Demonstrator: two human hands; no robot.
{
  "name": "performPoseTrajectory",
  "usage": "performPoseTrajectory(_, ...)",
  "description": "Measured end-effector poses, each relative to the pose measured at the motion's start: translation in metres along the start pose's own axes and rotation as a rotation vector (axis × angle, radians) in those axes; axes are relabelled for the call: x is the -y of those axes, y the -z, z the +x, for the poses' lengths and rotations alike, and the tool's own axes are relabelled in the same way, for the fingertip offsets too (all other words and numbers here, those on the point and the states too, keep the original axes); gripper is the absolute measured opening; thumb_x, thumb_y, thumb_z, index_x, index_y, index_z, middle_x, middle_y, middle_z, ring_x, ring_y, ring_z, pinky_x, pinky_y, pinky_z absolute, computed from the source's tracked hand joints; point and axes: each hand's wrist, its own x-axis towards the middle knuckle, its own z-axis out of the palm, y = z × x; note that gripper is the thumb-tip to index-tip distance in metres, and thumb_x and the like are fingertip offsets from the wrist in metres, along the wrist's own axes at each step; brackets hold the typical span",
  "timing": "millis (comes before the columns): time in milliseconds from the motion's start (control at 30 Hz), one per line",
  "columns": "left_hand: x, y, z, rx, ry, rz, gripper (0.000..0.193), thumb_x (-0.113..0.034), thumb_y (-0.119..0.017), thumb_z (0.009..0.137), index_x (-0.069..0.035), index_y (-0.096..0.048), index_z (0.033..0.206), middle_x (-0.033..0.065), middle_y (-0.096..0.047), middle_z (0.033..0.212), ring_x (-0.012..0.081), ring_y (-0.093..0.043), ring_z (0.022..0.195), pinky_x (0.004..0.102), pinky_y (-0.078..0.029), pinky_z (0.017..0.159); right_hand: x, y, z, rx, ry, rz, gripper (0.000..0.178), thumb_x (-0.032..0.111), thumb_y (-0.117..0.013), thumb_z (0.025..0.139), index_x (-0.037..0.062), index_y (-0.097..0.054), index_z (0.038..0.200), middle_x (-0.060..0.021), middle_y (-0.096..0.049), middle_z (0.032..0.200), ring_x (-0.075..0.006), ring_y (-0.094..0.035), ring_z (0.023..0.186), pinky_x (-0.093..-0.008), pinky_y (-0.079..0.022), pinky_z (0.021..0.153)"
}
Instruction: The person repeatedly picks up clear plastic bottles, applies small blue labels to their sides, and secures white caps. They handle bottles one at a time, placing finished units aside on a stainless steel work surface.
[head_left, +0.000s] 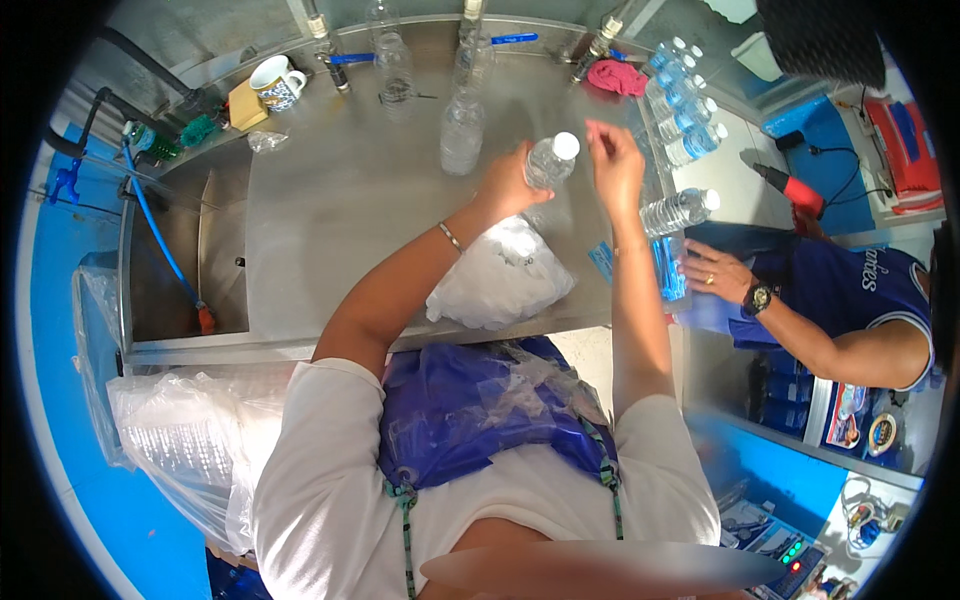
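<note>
My left hand (512, 185) is closed round a small clear plastic bottle (546, 168) with a white cap, tilted above the steel counter. Just right of it, apart from the bottle, my right hand (617, 170) is raised with its fingers loosely bent and nothing visible in them. Below my left wrist a clear plastic bag (500, 275) full of white pieces lies at the counter's near edge. Another clear bottle (462, 132) stands left of my left hand, with more clear bottles (395, 75) behind it under the taps.
Several capped bottles with blue labels (690, 145) line the right side. A co-worker's hand (718, 272) touches a blue pack (670, 270) beside a capped bottle (680, 210). A sink (190, 290), mug (277, 84), sponge (247, 105) and pink cloth (616, 78) edge the counter. A red heat gun (800, 193) lies right.
</note>
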Motion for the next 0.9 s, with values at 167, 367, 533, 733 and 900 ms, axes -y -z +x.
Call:
performPoseTrajectory(167, -0.004, 0.011, -0.017, -0.109, -0.056, 0.024, 0.066, -0.023, -0.084, 0.064, -0.003, -0.051, 0.117, 0.0191, -0.067, 0.104, 0.0378, -0.065, 0.099, 0.0412, -0.051, 0.084, -0.006, -0.032, 0.071, 0.071, -0.175, 0.49, 0.017, 0.011, -0.058, 0.095, 0.0031, -0.069, 0.106, -0.0028, -0.067, 0.091, -0.0115, -0.063, 0.078, -0.0265, -0.051, 0.066)
performPoseTrajectory(367, -0.045, 0.053, -0.044, -0.152, -0.129, -0.087, 0.066, -0.022, -0.084, 0.064, -0.004, -0.052, 0.118, 0.0164, -0.067, 0.105, 0.0316, -0.066, 0.098, 0.0388, -0.051, 0.085, -0.018, -0.071, 0.028, 0.093, -0.121, 0.059, 0.032, 0.017, -0.072, 0.083, 0.0043, -0.066, 0.112, -0.0108, -0.067, 0.098, -0.0183, -0.064, 0.085, -0.0324, -0.052, 0.075)
performPoseTrajectory(533, -0.071, 0.088, -0.077, -0.259, -0.061, -0.067, 0.068, -0.02, -0.085, 0.062, -0.005, -0.053, 0.12, 0.0142, -0.067, 0.106, 0.0302, -0.066, 0.101, 0.0399, -0.052, 0.086, 0.002, -0.145, 0.089, 0.077, 0.043, -0.016, 0.063, 0.023, -0.08, 0.075, 0.0104, -0.054, 0.131, -0.0175, -0.061, 0.115, -0.0288, -0.06, 0.107, -0.0391, -0.049, 0.089)
performPoseTrajectory(733, -0.034, 0.134, -0.104, -0.459, -0.018, 0.07, 0.064, -0.018, -0.085, 0.062, -0.003, -0.054, 0.116, 0.0159, -0.069, 0.101, 0.0311, -0.068, 0.097, 0.0377, -0.054, 0.082, -0.017, -0.131, 0.099, 0.04, 0.151, -0.086, 0.074, 0.031, -0.085, 0.069, 0.0091, -0.051, 0.13, -0.0197, -0.061, 0.115, -0.0311, -0.06, 0.107, -0.0385, -0.048, 0.092)
performPoseTrajectory(900, 0.028, 0.147, -0.096, -0.612, 0.051, 0.112, 0.058, -0.017, -0.084, 0.063, -0.002, -0.056, 0.111, 0.0195, -0.067, 0.105, 0.0344, -0.066, 0.098, 0.0399, -0.052, 0.084, 0.009, -0.125, 0.092, 0.167, 0.018, 0.0, 0.079, 0.034, -0.086, 0.065, 0.0081, -0.051, 0.131, -0.0209, -0.059, 0.116, -0.0301, -0.061, 0.103, -0.0385, -0.048, 0.091)
